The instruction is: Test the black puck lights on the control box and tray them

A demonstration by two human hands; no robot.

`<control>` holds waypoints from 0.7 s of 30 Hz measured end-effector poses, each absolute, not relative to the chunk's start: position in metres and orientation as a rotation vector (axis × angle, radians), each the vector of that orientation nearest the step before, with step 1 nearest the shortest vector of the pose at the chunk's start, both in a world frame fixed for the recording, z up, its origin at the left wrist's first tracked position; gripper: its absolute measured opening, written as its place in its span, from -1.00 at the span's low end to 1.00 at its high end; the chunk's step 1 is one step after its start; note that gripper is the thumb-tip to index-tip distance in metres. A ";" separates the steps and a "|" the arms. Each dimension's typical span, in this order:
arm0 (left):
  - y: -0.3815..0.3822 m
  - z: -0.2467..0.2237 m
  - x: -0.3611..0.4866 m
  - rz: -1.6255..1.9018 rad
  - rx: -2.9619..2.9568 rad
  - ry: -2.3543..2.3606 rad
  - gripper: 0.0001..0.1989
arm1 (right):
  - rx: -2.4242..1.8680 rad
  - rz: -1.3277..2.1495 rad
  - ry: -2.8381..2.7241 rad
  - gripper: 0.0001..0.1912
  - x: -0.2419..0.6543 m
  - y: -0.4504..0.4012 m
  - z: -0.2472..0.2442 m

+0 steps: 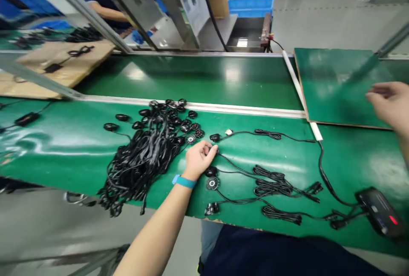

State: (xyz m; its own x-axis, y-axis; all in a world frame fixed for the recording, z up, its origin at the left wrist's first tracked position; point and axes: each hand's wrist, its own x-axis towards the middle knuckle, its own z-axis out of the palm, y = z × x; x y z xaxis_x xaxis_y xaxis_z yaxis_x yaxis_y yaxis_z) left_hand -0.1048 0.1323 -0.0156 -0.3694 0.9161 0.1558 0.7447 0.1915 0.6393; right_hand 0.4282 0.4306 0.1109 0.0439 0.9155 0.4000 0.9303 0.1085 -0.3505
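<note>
My left hand, with a blue wristband, is closed on the black head of a cabled device whose cable runs right. Below it on the green table lie a black device head, a round one with a pale ring and another black head. Their cables are bundled to the right. Above my hand is one more cabled device. A large pile of black cables lies to the left. My right hand hovers over the green board, fingers curled, their contents hidden.
A black box with a red display sits at the right, wired to a cable. The green board lies across the conveyor. Metal frame bars and cardboard stand at the left. Another person's arm shows behind.
</note>
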 end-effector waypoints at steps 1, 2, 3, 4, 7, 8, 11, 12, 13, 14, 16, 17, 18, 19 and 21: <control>0.132 -0.016 -0.105 0.958 1.568 2.215 -0.66 | -1.710 0.124 -1.908 -0.61 0.413 0.400 0.112; 0.133 -0.017 -0.104 0.971 1.557 2.223 -0.66 | -1.637 0.227 -2.002 -0.67 0.399 0.369 0.113; 0.133 -0.017 -0.105 0.980 1.552 2.231 -0.65 | -1.544 0.279 -2.147 -0.73 0.384 0.337 0.113; 0.133 -0.017 -0.105 0.983 1.554 2.238 -0.65 | -1.409 0.324 -2.289 -0.74 0.371 0.306 0.112; 0.134 -0.018 -0.107 0.974 1.578 2.238 -0.64 | -1.084 0.648 -2.589 -0.73 0.337 0.234 0.098; 0.134 -0.018 -0.107 0.966 1.584 2.231 -0.64 | -1.044 0.754 -2.627 -0.71 0.327 0.217 0.091; 0.133 -0.016 -0.107 0.930 1.593 2.230 -0.62 | -1.095 0.866 -2.679 -0.64 0.299 0.193 0.070; 0.132 -0.016 -0.106 0.918 1.595 2.240 -0.61 | -1.137 0.842 -2.726 -0.63 0.290 0.192 0.065; 0.131 -0.015 -0.106 0.908 1.596 2.253 -0.61 | -1.172 0.810 -2.793 -0.64 0.281 0.192 0.062; 0.131 -0.014 -0.105 0.903 1.593 2.268 -0.60 | -1.195 0.779 -2.870 -0.67 0.273 0.194 0.060; 0.131 -0.012 -0.103 0.897 1.582 2.294 -0.59 | -1.201 0.739 -3.006 -0.74 0.260 0.201 0.061; 0.131 -0.012 -0.103 0.893 1.579 2.303 -0.58 | -1.196 0.722 -3.047 -0.78 0.255 0.205 0.063; 0.132 -0.011 -0.102 0.890 1.579 2.306 -0.58 | -1.195 0.697 -3.067 -0.82 0.251 0.208 0.066; 0.133 -0.011 -0.102 0.891 1.581 2.307 -0.57 | -1.208 0.654 -3.069 -0.84 0.247 0.211 0.069; 0.135 -0.011 -0.102 0.905 1.584 2.303 -0.57 | -1.259 0.512 -3.044 -0.86 0.243 0.215 0.075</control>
